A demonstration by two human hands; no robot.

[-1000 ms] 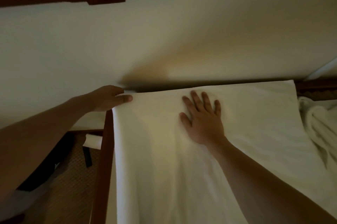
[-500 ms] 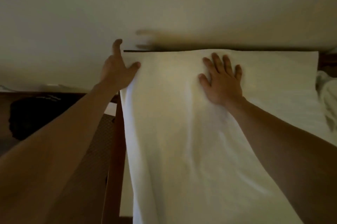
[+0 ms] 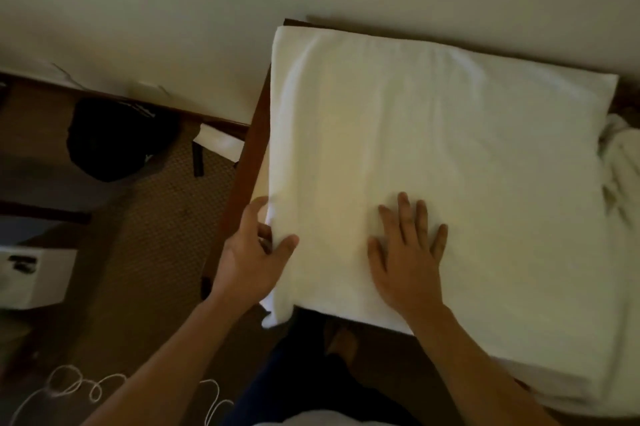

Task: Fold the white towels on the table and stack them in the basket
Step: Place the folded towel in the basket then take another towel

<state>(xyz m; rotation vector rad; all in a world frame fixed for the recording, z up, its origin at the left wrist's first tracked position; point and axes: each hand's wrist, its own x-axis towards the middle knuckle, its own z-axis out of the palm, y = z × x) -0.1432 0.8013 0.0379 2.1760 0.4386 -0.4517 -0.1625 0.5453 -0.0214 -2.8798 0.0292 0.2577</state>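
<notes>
One folded white towel (image 3: 433, 162) spread flat on one dark wooden table (image 3: 250, 152). Right hand (image 3: 408, 259) pressed flat near its near edge, fingers straight. Left hand (image 3: 254, 259) gripping near-left corner, thumb on top. One crumpled towel (image 3: 623, 162) at right.

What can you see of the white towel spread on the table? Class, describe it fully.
The white towel looks like soft cloth, faintly creased, lying flat in layers over the dark wooden table. Its near left corner droops past the table's edge. The right hand presses flat on it with fingers spread; the left hand grips its left edge, thumb on top. A crumpled white towel lies at its right side.
</notes>
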